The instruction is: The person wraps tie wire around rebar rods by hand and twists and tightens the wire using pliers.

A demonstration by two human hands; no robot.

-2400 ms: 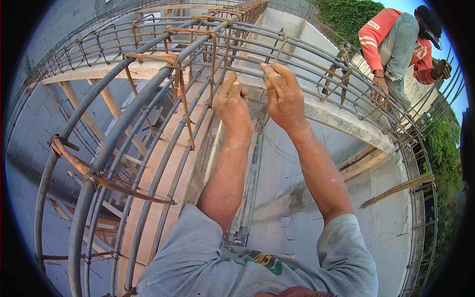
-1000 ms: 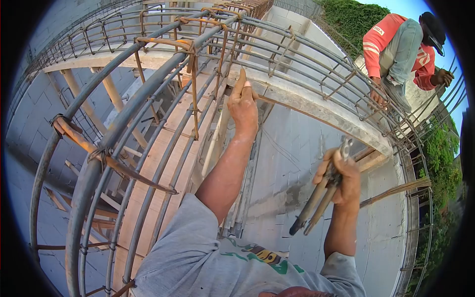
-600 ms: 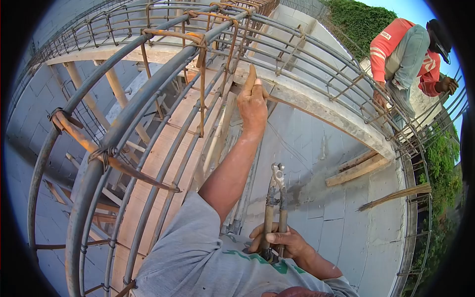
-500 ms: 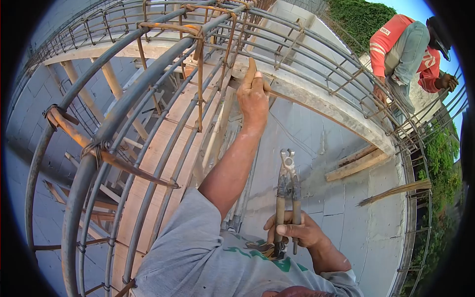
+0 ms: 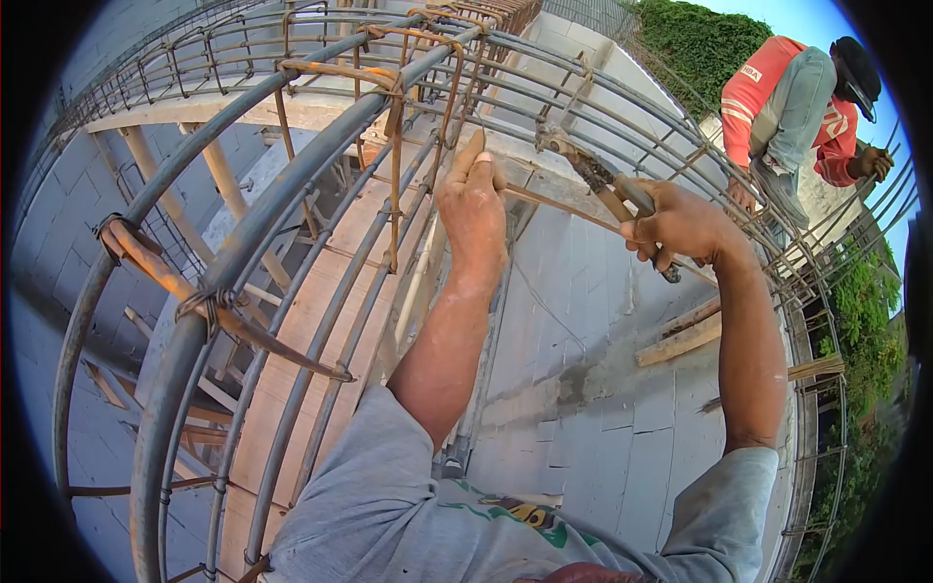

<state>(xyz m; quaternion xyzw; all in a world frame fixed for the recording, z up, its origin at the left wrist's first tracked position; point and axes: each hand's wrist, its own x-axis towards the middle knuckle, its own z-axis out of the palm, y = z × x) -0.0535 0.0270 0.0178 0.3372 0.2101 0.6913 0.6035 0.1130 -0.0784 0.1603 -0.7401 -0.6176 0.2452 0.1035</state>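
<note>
My left hand (image 5: 471, 209) is raised beside the rebar cage (image 5: 326, 141), at the bars where it corners. Its index finger points up and the other fingers are curled; whether they grip a thin piece is hidden. My right hand (image 5: 685, 223) is wrapped round the handles of a pair of pincers (image 5: 591, 173). The pincers' head points up and left, near the horizontal bars and to the right of my left hand. A gap separates the head from my left fingers.
A co-worker (image 5: 777, 97) in a red top crouches on the wall at upper right. Pinkish boards (image 5: 292, 355) run below the cage on the left. A bundle of thin sticks (image 5: 816, 368) lies at right. Wooden props (image 5: 219, 170) stand beyond the cage.
My right hand has risen from near my chest to the bars, bringing the pincers up and tilting them left. My left hand has shifted slightly left and down.
</note>
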